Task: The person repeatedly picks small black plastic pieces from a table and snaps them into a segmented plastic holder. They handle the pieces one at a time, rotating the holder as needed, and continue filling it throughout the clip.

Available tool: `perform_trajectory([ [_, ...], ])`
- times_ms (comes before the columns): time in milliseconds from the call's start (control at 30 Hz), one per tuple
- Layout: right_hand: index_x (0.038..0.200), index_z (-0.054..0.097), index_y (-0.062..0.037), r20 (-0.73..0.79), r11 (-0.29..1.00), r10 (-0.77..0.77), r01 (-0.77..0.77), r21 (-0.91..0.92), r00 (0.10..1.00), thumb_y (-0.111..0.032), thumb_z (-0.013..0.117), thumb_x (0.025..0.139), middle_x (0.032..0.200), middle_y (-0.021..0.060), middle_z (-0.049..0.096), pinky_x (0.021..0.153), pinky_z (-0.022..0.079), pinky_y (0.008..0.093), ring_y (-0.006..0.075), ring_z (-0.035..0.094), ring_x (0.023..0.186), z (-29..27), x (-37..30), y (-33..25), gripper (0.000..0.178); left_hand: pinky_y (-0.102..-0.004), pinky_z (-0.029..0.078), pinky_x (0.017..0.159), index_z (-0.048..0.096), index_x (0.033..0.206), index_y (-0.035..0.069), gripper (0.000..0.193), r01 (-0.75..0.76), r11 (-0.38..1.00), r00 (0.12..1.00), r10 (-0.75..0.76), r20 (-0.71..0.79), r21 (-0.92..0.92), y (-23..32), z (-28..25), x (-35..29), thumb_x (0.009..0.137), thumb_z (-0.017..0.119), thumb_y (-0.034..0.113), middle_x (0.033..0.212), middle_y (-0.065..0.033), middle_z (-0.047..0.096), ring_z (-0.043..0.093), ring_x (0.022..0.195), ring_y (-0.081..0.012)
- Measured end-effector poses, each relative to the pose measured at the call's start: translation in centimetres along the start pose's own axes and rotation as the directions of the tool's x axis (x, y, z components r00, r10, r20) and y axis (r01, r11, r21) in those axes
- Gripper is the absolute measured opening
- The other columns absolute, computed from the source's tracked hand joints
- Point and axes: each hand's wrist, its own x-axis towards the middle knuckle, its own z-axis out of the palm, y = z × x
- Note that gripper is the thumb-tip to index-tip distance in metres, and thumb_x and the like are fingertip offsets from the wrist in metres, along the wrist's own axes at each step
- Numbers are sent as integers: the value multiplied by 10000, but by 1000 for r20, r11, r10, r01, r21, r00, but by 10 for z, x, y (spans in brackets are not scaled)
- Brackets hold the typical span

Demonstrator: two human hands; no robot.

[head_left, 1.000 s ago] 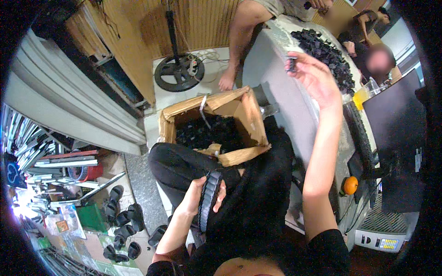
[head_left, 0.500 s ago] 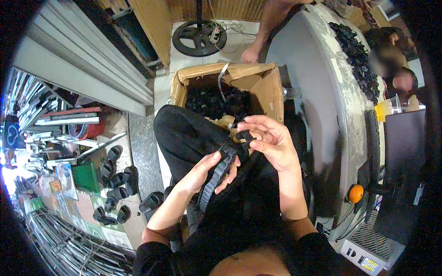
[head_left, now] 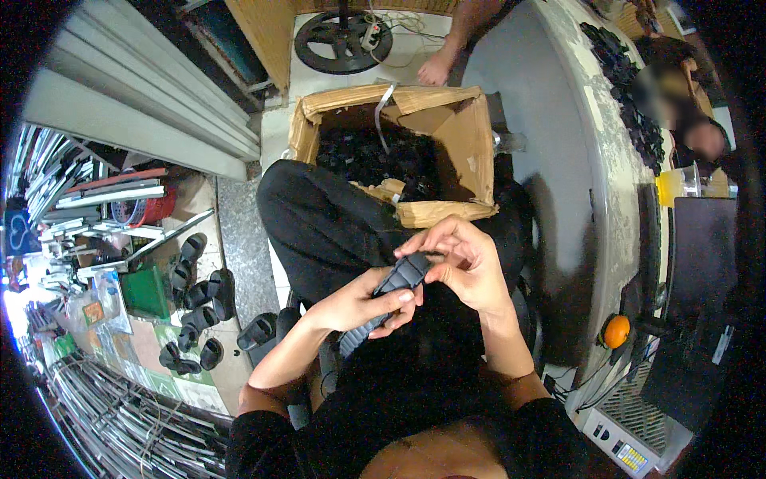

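on my feed i see the left hand (head_left: 351, 305) grip a dark strip (head_left: 408, 270) of seemingly joined segments below the carton (head_left: 447, 212), the right hand (head_left: 464, 267) pinching its upper end; black pieces (head_left: 371, 160) inside lie loose.

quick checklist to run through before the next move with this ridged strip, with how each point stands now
1. Left grip secure on the ridged strip: ok, fingers and thumb close around it.
2. Right grip at the strip's upper end: ok, its fingertips are there.
3. Separate piece in the right grip: cannot tell, the fingers hide it.
4. Box open, black pieces visible inside: ok.
5. Box opening free of stray bits: not ok, a pale band hangs over its far rim.
6. Orange away from both grips: ok, well off to the right.
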Motion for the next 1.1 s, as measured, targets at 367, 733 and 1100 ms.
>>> perform_trajectory([
  [367, 1051, 705, -25, -457, 353, -665, -292, -889, 591, -212, 655, 871, 942, 52, 711, 784, 489, 245, 115, 640, 840, -204, 60, -212, 264, -300, 472, 496, 548, 999, -12, 560, -206, 976, 962, 191, -193, -63, -5, -12, 7, 919, 486, 539, 715, -124, 578, 562, 537, -201],
  [733, 858, 715, -12, -599, -162, -510, -753, -638, 617, -292, 760, 698, 932, 219, 688, 827, 533, 448, 368, 668, 914, -364, 83, -206, 325, -285, 469, 489, 555, 987, -6, 532, -184, 980, 955, 162, -249, -69, -4, -16, 6, 924, 479, 516, 699, -108, 568, 560, 515, -192],
  [1100, 1259, 503, 38, -470, 828, -347, 30, -560, 812, -128, 605, 913, 1062, 148, 620, 748, 542, 275, 228, 682, 871, -156, 71, -150, 397, -268, 464, 494, 564, 1011, -30, 518, -162, 984, 953, 135, -273, -80, 0, -9, 5, 950, 476, 477, 727, -97, 580, 551, 531, -172],
])
